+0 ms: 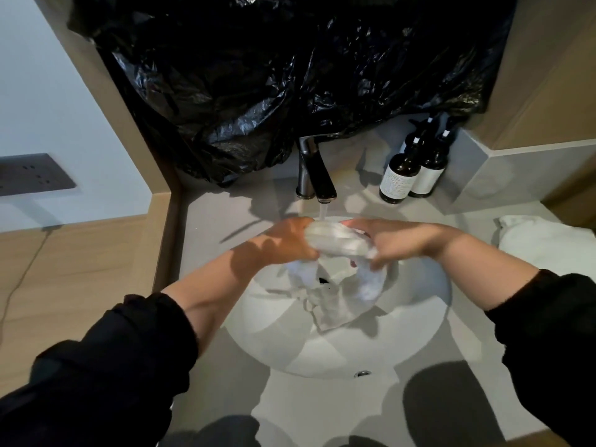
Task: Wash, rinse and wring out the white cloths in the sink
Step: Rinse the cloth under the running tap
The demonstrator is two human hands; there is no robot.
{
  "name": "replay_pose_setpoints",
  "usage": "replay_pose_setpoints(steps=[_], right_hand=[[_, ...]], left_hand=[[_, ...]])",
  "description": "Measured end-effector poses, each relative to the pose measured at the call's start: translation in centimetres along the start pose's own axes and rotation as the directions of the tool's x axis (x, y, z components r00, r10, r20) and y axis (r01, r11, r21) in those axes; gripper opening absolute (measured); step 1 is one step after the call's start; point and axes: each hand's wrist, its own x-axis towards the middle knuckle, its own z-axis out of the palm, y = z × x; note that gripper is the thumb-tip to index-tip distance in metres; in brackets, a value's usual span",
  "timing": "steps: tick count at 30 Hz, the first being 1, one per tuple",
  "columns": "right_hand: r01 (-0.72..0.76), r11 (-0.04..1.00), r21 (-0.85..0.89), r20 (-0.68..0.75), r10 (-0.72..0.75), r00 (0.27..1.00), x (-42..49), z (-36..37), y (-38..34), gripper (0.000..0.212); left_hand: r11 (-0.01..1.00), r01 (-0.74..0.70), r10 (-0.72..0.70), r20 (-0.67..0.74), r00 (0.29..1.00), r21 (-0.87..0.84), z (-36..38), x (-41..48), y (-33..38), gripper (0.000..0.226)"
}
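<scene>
Clutching white cloth (337, 242) at 9 o'clock with left hand (288, 241), at 3 with right hand (398, 243); stretched 9-to-3 beneath tap (323, 180).

Our left grip (287, 243) and right grip (398, 243) clutch a bunched white cloth (338, 242) beneath the running chrome tap (317, 175).

Crumpled black plastic bag (290, 59) at 12 o'clock. Two dark pump bottles (400, 175), pale labels, touching each other, at 1 o'clock. Grey socket panel (32, 175) on wall at 9 o'clock. Thin cable (24, 275) crosses wooden ledge (80, 269) below it.
</scene>
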Motion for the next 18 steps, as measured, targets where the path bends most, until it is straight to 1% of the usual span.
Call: replay_pose_setpoints(steps=[1,2,3,4,5,6,7,8,9,10,11,12,13,14,16,17,18], right_hand=[[-0.005,0.988,0.154,0.058,-0.004,0.998,-0.2,-0.2,-0.4,0.076],[-0.011,0.966,0.259,0.100,-0.016,0.995,-0.4,-0.4,-0.7,0.072],[-0.019,0.961,0.275,0.111,-0.012,0.994,-0.7,-0.5,-1.2,0.065],[-0.033,0.978,0.208,0.089,0.014,0.996,-0.5,-0.6,-1.5,0.055],[-0.060,0.995,0.082,0.040,0.057,0.998,-0.7,-0.9,-2.2,0.042],[-0.090,0.995,-0.033,-0.039,0.089,0.995,-0.7,-1.1,-2.7,0.032],[-0.114,0.991,-0.074,-0.117,0.105,0.988,-0.9,-1.2,-3.2,0.029],[-0.093,0.995,-0.040,-0.173,0.084,0.981,-1.0,-1.5,-3.5,0.031],[-0.034,0.998,0.059,-0.213,0.046,0.976,-1.3,-1.8,-4.0,0.030],[0.041,0.984,0.173,-0.248,0.003,0.969,-1.8,-1.9,-4.8,0.025],[0.088,0.965,0.247,-0.284,-0.015,0.959,-2.3,-2.1,-5.4,0.021],[0.106,0.955,0.276,-0.325,-0.011,0.946,-2.6,-2.2,-5.8,0.023],[0.087,0.964,0.252,-0.364,0.011,0.931,-2.8,-2.4,-6.4,0.023],[0.042,0.981,0.190,-0.405,0.039,0.914,-3.0,-2.8,-7.0,0.021],[-0.099,0.995,0.005,-0.459,0.090,0.884,-3.5,-3.4,-8.5,0.017],[-0.134,0.990,-0.048,-0.488,0.094,0.868,-3.8,-3.7,-9.2,0.018],[-0.148,0.987,-0.061,-0.512,0.096,0.853,-4.1,-3.9,-9.8,0.021]], left_hand=[[1.000,-0.006,0.006,-0.026,1.000,0.009,0.1,0.0,0.2,0.035],[1.000,-0.019,0.019,-0.056,0.998,0.014,0.1,-0.2,0.5,0.033],[0.999,-0.026,0.029,-0.087,0.996,0.031,0.1,-0.3,0.6,0.032],[0.997,-0.038,0.045,-0.119,0.992,0.062,0.1,-0.5,0.7,0.032],[0.994,-0.051,0.066,-0.147,0.987,0.098,0.1,-0.6,0.8,0.033],[0.991,-0.062,0.082,-0.175,0.981,0.116,0.0,-0.7,0.9,0.037],[0.992,-0.065,0.086,-0.206,0.975,0.104,-0.1,-0.9,1.0,0.042],[0.996,-0.061,0.076,-0.245,0.967,0.068,-0.2,-1.1,1.2,0.048],[0.998,-0.058,0.061,-0.281,0.958,0.018,-0.4,-1.3,1.3,0.053],[0.996,-0.070,0.051,-0.317,0.947,-0.050,-0.6,-1.5,1.5,0.054],[0.986,-0.099,0.047,-0.349,0.936,-0.131,-0.7,-1.6,1.5,0.053],[0.969,-0.131,0.045,-0.375,0.926,-0.207,-0.9,-1.7,1.5,0.049],[0.961,-0.145,0.044,-0.386,0.922,-0.236,-1.1,-1.9,1.5,0.045],[0.966,-0.144,0.051,-0.388,0.920,-0.213,-1.2,-2.1,1.6,0.040],[0.990,-0.127,0.091,-0.399,0.913,-0.066,-1.1,-2.3,1.6,0.035],[0.992,-0.123,0.103,-0.408,0.907,-0.023,-1.0,-2.4,1.6,0.035],[0.993,-0.117,0.096,-0.415,0.905,-0.027,-0.7,-2.4,1.5,0.038]])
